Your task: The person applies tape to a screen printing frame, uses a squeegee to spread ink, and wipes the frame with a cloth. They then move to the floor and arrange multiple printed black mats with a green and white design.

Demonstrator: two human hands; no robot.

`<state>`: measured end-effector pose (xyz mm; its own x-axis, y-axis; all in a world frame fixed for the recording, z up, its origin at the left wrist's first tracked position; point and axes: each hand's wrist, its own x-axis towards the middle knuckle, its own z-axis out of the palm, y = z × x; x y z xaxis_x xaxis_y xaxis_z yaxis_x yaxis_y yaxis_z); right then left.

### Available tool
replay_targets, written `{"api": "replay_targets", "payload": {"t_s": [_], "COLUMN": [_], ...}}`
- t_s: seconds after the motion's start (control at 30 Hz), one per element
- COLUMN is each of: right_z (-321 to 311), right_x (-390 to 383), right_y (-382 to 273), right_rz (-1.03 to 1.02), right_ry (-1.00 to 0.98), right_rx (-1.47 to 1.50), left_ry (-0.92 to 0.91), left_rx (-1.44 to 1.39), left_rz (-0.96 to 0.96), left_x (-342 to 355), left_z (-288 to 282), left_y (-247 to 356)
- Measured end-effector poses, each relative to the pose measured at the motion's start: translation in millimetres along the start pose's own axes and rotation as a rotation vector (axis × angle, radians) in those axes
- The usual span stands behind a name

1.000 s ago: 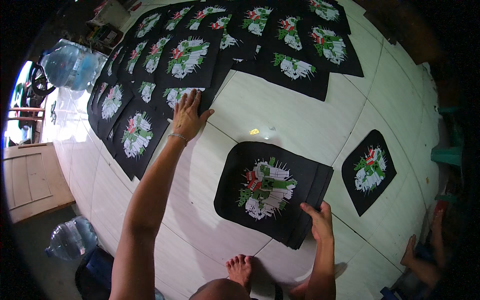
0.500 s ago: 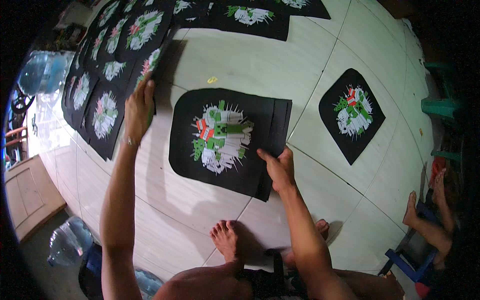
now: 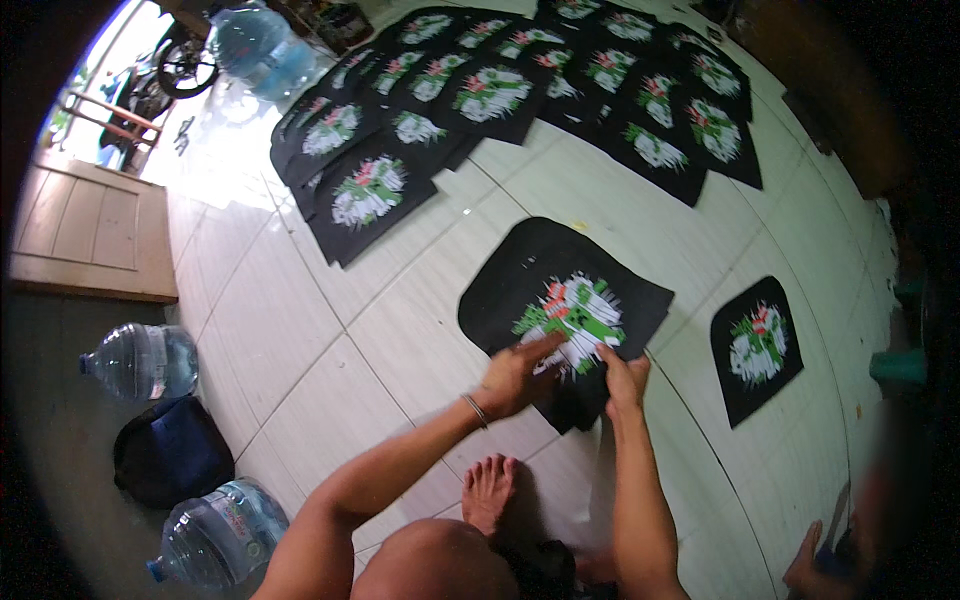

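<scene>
A black fabric-like panel [image 3: 500, 290] with a rounded far end and a green, white and red print lies in front of me, its near side bent up off the floor. Over the print, my left hand [image 3: 515, 378] stretches its fingers flat against the surface, a bracelet on the wrist. My right hand [image 3: 626, 382] pinches the near right edge, thumb on top and the other fingers mostly hidden. Whether more panels lie beneath is hard to see. Off to the right rests a separate printed black panel [image 3: 757, 350].
Overlapping rows of similar printed panels [image 3: 365, 200] cover the far floor. Large water bottles [image 3: 150, 362] and a dark blue bag [image 3: 175, 452] stand at left, near a wooden door panel [image 3: 95, 225]. Another person's foot [image 3: 803, 560] shows at lower right, with a green stool [image 3: 897, 366] above it.
My left hand has come from the far left rows to the panel in front of me, without the panel it held. My right hand still grips the edge, which now bends upward. The view has shifted.
</scene>
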<state>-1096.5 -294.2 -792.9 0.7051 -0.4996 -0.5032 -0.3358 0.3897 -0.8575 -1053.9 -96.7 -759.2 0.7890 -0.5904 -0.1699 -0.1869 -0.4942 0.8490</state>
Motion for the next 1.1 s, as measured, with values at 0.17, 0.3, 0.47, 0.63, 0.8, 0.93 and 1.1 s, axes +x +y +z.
{"api": "replay_targets", "payload": {"t_s": [0.17,0.3,0.47,0.63,0.8,0.93,1.1], "right_z": [1,6,10,9,6,3,7], "right_x": [-1,-3,-6,-4,-3,1,5], "right_y": [-3,-14,-22,-18,-9,0,2], "right_rz": [0.04,0.086,0.115,0.134,0.117,-0.031,0.017], "right_ry": [-0.005,0.014,0.021,0.029,0.038,0.021,0.07], "right_rx": [0.0,-0.041,-0.033,-0.007,-0.044,-0.018,-0.213], "left_ry": [0.611,0.364,0.393,0.333,0.083,-0.018,-0.145], "left_rx": [0.593,0.906,1.002,1.032,1.182,1.215,1.201], "left_rz": [-0.105,-0.445,-0.382,-0.152,-0.26,-0.305,-0.172], "left_x": [58,58,67,71,87,79,51], "left_z": [-179,-247,-271,-293,-298,-267,-160], "left_y": [-103,-171,-195,-193,-182,-128,-9]}}
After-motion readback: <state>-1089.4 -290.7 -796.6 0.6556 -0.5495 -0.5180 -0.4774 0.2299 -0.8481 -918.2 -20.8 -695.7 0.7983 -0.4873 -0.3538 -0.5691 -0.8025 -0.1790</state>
